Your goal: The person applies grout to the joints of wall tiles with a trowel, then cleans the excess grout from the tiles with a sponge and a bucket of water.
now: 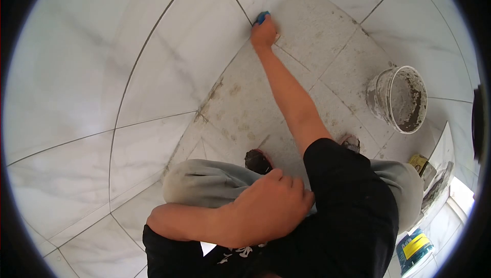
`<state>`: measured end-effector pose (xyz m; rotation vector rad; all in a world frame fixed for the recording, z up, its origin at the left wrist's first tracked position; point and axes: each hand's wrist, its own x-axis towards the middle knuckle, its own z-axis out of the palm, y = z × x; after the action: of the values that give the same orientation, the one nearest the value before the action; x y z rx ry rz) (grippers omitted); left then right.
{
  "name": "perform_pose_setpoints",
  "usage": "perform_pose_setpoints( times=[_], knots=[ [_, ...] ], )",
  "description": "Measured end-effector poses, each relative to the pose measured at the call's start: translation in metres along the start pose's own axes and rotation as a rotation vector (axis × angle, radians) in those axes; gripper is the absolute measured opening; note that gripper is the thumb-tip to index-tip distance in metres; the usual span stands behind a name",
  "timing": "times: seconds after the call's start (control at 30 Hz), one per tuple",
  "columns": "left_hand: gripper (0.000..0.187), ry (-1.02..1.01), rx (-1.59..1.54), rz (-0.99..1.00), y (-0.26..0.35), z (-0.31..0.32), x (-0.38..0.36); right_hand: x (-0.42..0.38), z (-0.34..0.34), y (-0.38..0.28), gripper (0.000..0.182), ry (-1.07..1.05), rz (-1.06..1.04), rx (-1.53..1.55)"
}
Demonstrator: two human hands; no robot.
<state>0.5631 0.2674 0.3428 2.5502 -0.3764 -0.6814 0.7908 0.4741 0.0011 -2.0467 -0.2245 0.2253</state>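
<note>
My right hand (264, 33) reaches far forward to the base of the left wall, its fingers closed around a small blue object (263, 17). That object sits right at the line where the marble-look wall tile (225, 27) meets the floor; most of it is hidden by my fingers. Beside the hand, a small light piece (277, 37) lies on the floor. My left hand (273, 204) is drawn in before my body, back of the hand up, with fingers curled into a loose fist near my knee. Nothing shows in it.
Dusty grey floor tiles (322, 58) lie between the walls. A mortar-smeared bucket (399, 99) stands by the right wall. Farther back are a yellow-and-dark packet (418, 163), a leaning tile (444, 150) and a teal tub with a yellow label (414, 250). My shoes (258, 161) are on the floor.
</note>
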Motion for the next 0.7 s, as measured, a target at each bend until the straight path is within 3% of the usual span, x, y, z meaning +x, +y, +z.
perform_pose_setpoints(
  times=[0.07,0.27,0.33,0.37,0.43,0.5,0.6,0.63,0.7],
  knots=[
    [0.021,0.016,-0.003,0.018,0.002,0.001,-0.002,-0.018,0.008,0.002,0.038,0.051,-0.128,-0.08],
    [0.021,0.03,0.037,0.129,0.011,0.003,0.003,-0.038,0.027,0.012,0.046,-0.045,-0.123,-0.226],
    [0.02,-0.002,0.046,0.153,0.014,0.006,0.009,-0.056,0.004,0.002,0.054,-0.406,-0.027,-0.151],
    [0.02,-0.031,0.045,0.167,0.015,0.007,0.011,-0.062,-0.007,0.004,0.054,-0.395,-0.028,-0.149],
    [0.019,-0.025,0.039,0.141,0.014,0.004,0.014,-0.068,-0.03,0.008,0.055,-0.675,-0.01,-0.11],
    [0.019,-0.023,0.022,0.105,0.003,0.003,0.014,-0.058,-0.067,-0.002,0.054,-0.427,0.017,-0.049],
    [0.019,0.007,0.017,0.002,0.004,0.007,0.002,-0.013,-0.072,0.004,0.06,0.072,-0.179,0.13],
    [0.019,0.006,0.012,-0.009,0.006,0.003,0.001,0.002,-0.074,-0.007,0.059,0.148,-0.255,0.154],
    [0.018,0.0,-0.001,-0.02,0.011,0.001,-0.003,0.021,-0.044,-0.015,0.061,0.153,-0.202,0.157]
  ],
)
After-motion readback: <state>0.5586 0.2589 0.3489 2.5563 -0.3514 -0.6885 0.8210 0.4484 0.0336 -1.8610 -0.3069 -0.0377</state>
